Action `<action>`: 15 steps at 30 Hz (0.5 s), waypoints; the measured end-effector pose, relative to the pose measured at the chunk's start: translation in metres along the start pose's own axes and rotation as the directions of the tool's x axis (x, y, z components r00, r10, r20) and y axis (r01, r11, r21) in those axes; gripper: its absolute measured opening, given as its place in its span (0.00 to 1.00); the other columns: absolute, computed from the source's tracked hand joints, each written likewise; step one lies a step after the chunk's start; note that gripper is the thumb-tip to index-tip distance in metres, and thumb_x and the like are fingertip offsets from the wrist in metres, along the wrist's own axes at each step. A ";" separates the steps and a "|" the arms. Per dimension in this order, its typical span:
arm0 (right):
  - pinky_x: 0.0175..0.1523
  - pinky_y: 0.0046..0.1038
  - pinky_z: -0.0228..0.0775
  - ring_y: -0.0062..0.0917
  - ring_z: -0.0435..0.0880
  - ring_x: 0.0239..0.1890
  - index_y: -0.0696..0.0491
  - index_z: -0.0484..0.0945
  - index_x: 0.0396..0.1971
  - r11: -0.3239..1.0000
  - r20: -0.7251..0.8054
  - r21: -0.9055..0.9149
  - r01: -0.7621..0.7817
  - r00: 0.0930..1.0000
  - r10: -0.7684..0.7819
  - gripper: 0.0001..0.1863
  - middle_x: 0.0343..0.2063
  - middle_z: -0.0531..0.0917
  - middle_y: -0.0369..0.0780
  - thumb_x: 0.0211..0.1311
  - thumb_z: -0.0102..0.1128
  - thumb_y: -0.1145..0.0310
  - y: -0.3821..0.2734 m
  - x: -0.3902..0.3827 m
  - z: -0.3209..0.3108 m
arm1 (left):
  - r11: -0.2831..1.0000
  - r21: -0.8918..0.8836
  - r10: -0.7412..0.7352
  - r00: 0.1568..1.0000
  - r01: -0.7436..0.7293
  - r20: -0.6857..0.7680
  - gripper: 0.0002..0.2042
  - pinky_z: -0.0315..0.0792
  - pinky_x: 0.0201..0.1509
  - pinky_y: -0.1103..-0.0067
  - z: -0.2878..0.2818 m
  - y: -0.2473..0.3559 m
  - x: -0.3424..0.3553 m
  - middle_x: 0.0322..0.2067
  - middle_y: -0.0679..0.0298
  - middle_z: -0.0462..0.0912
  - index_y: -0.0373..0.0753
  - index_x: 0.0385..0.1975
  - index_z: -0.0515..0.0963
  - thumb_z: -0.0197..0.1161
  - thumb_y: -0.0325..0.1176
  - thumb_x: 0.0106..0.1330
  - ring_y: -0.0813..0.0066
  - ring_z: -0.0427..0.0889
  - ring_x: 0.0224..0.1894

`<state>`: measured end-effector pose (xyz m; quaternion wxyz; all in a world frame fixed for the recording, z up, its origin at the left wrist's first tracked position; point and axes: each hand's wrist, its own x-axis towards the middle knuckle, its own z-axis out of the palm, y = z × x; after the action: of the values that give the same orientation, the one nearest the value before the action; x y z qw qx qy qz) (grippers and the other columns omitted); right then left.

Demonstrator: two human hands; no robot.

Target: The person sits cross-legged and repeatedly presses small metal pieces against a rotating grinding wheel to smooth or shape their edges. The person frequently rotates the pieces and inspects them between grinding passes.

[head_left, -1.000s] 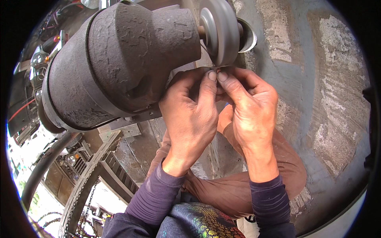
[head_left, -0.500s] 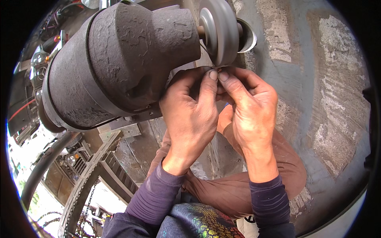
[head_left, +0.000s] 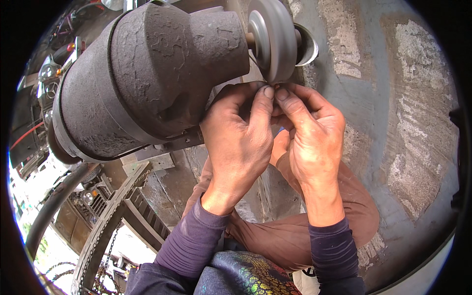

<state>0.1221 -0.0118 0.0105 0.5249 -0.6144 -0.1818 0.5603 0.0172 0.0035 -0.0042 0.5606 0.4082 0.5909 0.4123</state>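
A bench grinder with a dark, flaking motor housing fills the upper left. Its grey grinding wheel looks smooth and blurred, as if spinning. Just under the wheel's lower edge, my left hand is closed in a pinch, thumb against curled fingers. Close beside it, my right hand pinches as well, with both thumb tips near each other. Between the fingertips a tiny reddish-brown bit shows right at the wheel, too small to name. The fingers hide whatever else they hold.
A curved metal guard sits behind the wheel's right side. My bent leg in brown trousers is below the hands. At lower left stand a wooden frame with a hanging chain and a dark pipe. Patchy grey floor lies right.
My left hand has shifted slightly to the right, and both thumb tips have moved a little rightward, slightly further apart. The grinder stays in place.
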 end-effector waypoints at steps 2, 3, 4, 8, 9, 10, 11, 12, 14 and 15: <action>0.46 0.27 0.84 0.28 0.88 0.37 0.70 0.79 0.49 1.000 -0.001 0.028 -0.015 1.000 0.015 0.13 0.38 0.87 0.48 0.70 0.62 0.77 0.000 0.000 0.000 | 1.000 -0.019 0.003 1.000 -0.002 0.015 0.10 0.80 0.38 0.83 0.000 -0.001 0.001 0.34 0.61 0.87 0.25 0.42 0.83 0.64 0.29 0.74 0.81 0.83 0.33; 0.46 0.27 0.84 0.28 0.88 0.37 0.70 0.79 0.49 1.000 -0.001 0.026 -0.015 1.000 0.015 0.13 0.38 0.87 0.48 0.70 0.62 0.77 0.000 0.000 0.000 | 1.000 -0.029 0.005 1.000 -0.004 0.020 0.11 0.80 0.38 0.82 0.000 -0.001 0.001 0.34 0.60 0.87 0.25 0.43 0.83 0.64 0.29 0.74 0.81 0.84 0.33; 0.46 0.28 0.84 0.29 0.88 0.37 0.70 0.79 0.49 1.000 -0.002 0.024 -0.015 1.000 0.015 0.13 0.38 0.87 0.48 0.70 0.62 0.77 0.000 0.000 0.000 | 1.000 -0.028 -0.001 1.000 0.002 0.021 0.11 0.80 0.38 0.82 0.000 -0.001 0.001 0.35 0.60 0.87 0.25 0.43 0.83 0.63 0.29 0.74 0.81 0.84 0.33; 0.46 0.28 0.84 0.29 0.88 0.37 0.70 0.79 0.49 1.000 -0.001 0.025 -0.012 1.000 0.012 0.13 0.38 0.87 0.48 0.70 0.62 0.77 0.000 0.000 0.000 | 0.999 -0.031 -0.007 1.000 0.008 0.025 0.11 0.81 0.38 0.81 0.000 0.001 0.000 0.35 0.60 0.87 0.25 0.43 0.83 0.63 0.29 0.74 0.80 0.84 0.33; 0.46 0.28 0.84 0.29 0.88 0.37 0.70 0.79 0.49 1.000 0.005 0.019 -0.004 1.000 0.004 0.13 0.38 0.87 0.48 0.70 0.62 0.77 0.001 0.001 0.000 | 0.999 -0.033 -0.004 1.000 0.005 0.025 0.11 0.81 0.38 0.81 0.000 0.001 0.001 0.35 0.60 0.87 0.25 0.43 0.83 0.63 0.29 0.74 0.80 0.84 0.33; 0.47 0.28 0.84 0.28 0.88 0.37 0.70 0.79 0.49 1.000 0.009 0.018 0.002 1.000 -0.002 0.13 0.38 0.87 0.48 0.70 0.62 0.77 0.001 0.001 0.000 | 0.999 -0.034 -0.013 1.000 0.014 0.021 0.11 0.81 0.39 0.82 0.000 0.002 0.000 0.35 0.60 0.87 0.25 0.43 0.83 0.63 0.29 0.74 0.80 0.84 0.33; 0.47 0.28 0.84 0.28 0.88 0.38 0.70 0.79 0.49 1.000 0.013 0.017 0.009 1.000 -0.009 0.13 0.38 0.87 0.48 0.70 0.62 0.77 0.001 0.001 0.000 | 0.999 -0.036 -0.022 1.000 0.023 0.017 0.11 0.81 0.39 0.82 0.000 0.002 -0.001 0.35 0.60 0.87 0.25 0.43 0.83 0.63 0.29 0.74 0.80 0.84 0.33; 0.47 0.28 0.84 0.28 0.88 0.38 0.70 0.79 0.49 1.000 0.011 0.012 0.009 1.000 -0.009 0.13 0.39 0.87 0.47 0.70 0.62 0.77 0.000 0.001 0.000 | 0.999 -0.038 -0.025 1.000 0.025 0.012 0.11 0.81 0.39 0.82 0.000 0.003 -0.001 0.35 0.60 0.87 0.25 0.43 0.83 0.63 0.30 0.74 0.80 0.84 0.33; 0.47 0.27 0.84 0.27 0.88 0.38 0.70 0.79 0.48 1.000 0.009 0.004 0.008 1.000 -0.008 0.13 0.39 0.87 0.47 0.70 0.62 0.77 0.000 0.000 0.000 | 0.999 -0.036 -0.036 0.999 0.036 0.004 0.11 0.80 0.39 0.82 0.000 0.003 -0.002 0.35 0.60 0.87 0.25 0.43 0.83 0.63 0.30 0.74 0.80 0.84 0.33; 0.47 0.27 0.84 0.27 0.88 0.38 0.70 0.79 0.48 1.000 0.009 -0.010 0.009 1.000 -0.008 0.13 0.39 0.87 0.47 0.69 0.62 0.77 0.000 0.000 0.001 | 0.999 -0.033 -0.035 0.999 0.035 0.000 0.11 0.80 0.39 0.82 0.000 0.003 -0.002 0.35 0.60 0.87 0.26 0.43 0.83 0.63 0.30 0.75 0.80 0.84 0.33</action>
<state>0.1214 -0.0115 0.0105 0.5234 -0.6136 -0.1896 0.5600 0.0175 0.0024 -0.0005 0.5739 0.3884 0.5914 0.4123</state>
